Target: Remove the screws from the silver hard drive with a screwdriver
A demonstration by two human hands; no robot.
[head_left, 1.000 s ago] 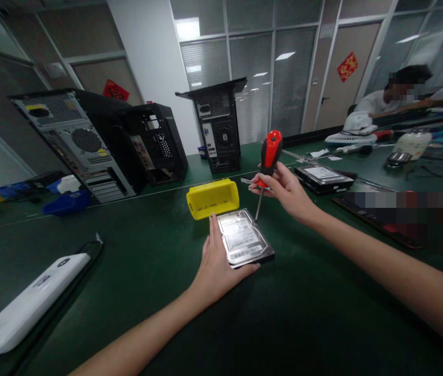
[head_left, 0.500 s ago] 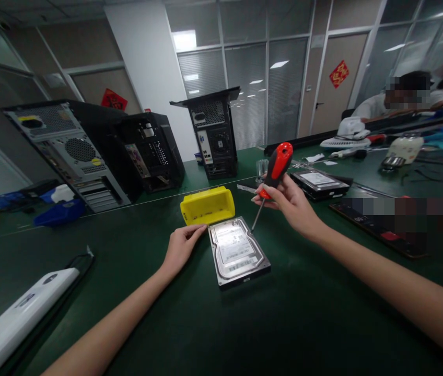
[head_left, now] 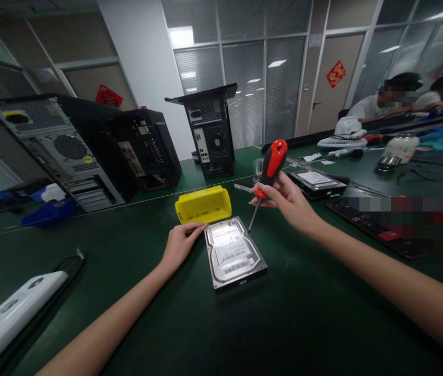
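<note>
A silver hard drive (head_left: 234,250) lies label up on the green table (head_left: 284,324). My right hand (head_left: 290,201) is closed round the lower handle of a red and black screwdriver (head_left: 273,166), which leans with its tip at the drive's right edge. At the drive's upper left corner, my left hand (head_left: 180,243) rests with thumb and fingers pressed together against the edge. Just behind the drive is a yellow tray (head_left: 206,204) with a few small dark pieces inside, probably screws, too small to tell.
Computer cases (head_left: 209,138) stand at the back and left. A second hard drive (head_left: 317,180) and a phone-like panel (head_left: 374,224) lie on the right, a white power bank-like object (head_left: 13,318) at the left. People sit at the far right.
The whole view has shifted slightly, moving things a little left in the picture. Both hands, the screwdriver and the drive keep nearly the same positions relative to each other.
</note>
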